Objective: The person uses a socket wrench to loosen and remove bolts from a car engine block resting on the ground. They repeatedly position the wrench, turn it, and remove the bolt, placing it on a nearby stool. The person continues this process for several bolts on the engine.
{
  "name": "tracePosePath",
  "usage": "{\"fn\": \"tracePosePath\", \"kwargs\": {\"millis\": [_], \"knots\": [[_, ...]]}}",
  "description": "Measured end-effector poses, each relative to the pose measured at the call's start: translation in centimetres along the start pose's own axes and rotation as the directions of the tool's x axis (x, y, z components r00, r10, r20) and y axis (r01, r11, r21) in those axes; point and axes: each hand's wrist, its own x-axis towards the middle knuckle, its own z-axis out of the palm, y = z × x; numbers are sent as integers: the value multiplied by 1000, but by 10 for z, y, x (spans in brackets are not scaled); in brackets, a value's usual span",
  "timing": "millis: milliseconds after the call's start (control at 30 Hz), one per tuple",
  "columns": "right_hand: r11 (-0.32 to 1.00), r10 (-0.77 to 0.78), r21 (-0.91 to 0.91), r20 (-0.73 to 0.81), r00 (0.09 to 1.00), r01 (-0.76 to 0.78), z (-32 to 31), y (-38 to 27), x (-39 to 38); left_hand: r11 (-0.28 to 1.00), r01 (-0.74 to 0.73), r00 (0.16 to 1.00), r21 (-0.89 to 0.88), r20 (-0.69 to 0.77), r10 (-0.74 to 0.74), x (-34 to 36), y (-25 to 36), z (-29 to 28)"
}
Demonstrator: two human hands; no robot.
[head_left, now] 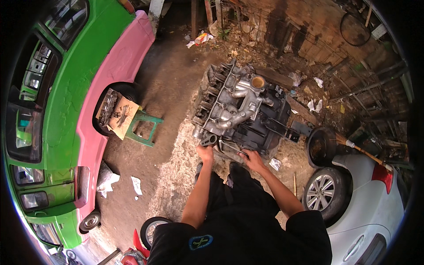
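Green-and-pink van (106,66) along the floor's left edge; pale silver car (366,194) at the floor's lower right corner. Between them, toward the far edge of the floor (168,88), lies the engine (260,137), directly before the person; whatever supports it is hidden. A silver manifold (240,106) lies across its top, the round mouth (258,82) showing a tan surface within.

Right of the engine, just beside the car's wheel, stands a black basin (312,145); its interior is too dark for any contents to be told. Near the van's wheel, a green stool (150,118) bears a wooden board (120,132). A long metal part (107,106) lies along the board's left edge, and small metal pieces (122,115) lie together toward its middle.

Left hand (205,153): fingers closed on a ringed metal part (208,139) at the engine's near left corner. Right hand (252,160): fingers bent at the engine's near edge; whether they grip anything cannot be told.
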Motion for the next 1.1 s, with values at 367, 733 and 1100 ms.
{"fn": "tracePosePath", "kwargs": {"millis": [367, 733, 1100], "knots": [[999, -25, -27, -15, 1000, 25, 10, 10, -1, 984, -32, 995, -177, -96, 15, -9, 4, 7], [999, -38, 12, 26, 999, 38, 15, 11, 4, 945, 128, 990, -301, -11, -138, -8, 22, 5], [999, -33, -15, 27, 999, 34, 14, 4, 6, 969, 100, 993, -226, 78, -84, -2, -2, 5]]}}
